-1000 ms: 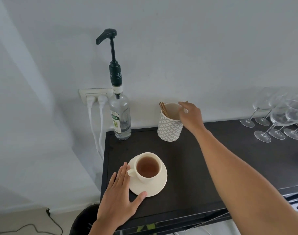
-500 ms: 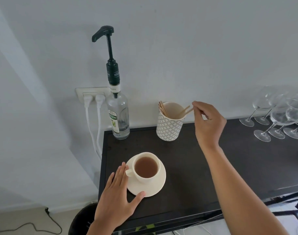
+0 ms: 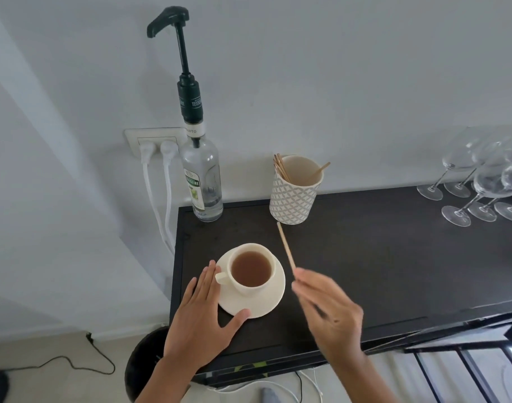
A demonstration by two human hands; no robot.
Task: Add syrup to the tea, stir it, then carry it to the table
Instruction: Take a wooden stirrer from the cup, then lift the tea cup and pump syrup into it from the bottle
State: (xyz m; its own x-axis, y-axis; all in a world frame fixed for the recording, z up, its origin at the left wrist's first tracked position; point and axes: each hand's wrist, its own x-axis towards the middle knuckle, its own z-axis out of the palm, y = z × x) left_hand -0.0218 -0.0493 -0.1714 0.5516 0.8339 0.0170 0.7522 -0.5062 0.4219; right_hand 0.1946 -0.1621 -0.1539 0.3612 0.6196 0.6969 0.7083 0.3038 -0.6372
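Note:
A cream cup of brown tea stands on a cream saucer near the left end of the dark counter. My left hand lies flat on the counter, fingers apart, touching the saucer's left rim. My right hand pinches a thin wooden stir stick, which points up and away just right of the cup. A clear syrup bottle with a tall black pump stands at the counter's back left corner.
A patterned white cup holding several wooden sticks stands behind the tea. Several wine glasses cluster at the back right. A wall socket with two white plugs sits left of the bottle. Cables lie on the floor below.
My right hand has drawn a stick out of the patterned cup and come down and toward me, to just right of the teacup. The left hand stays by the saucer.

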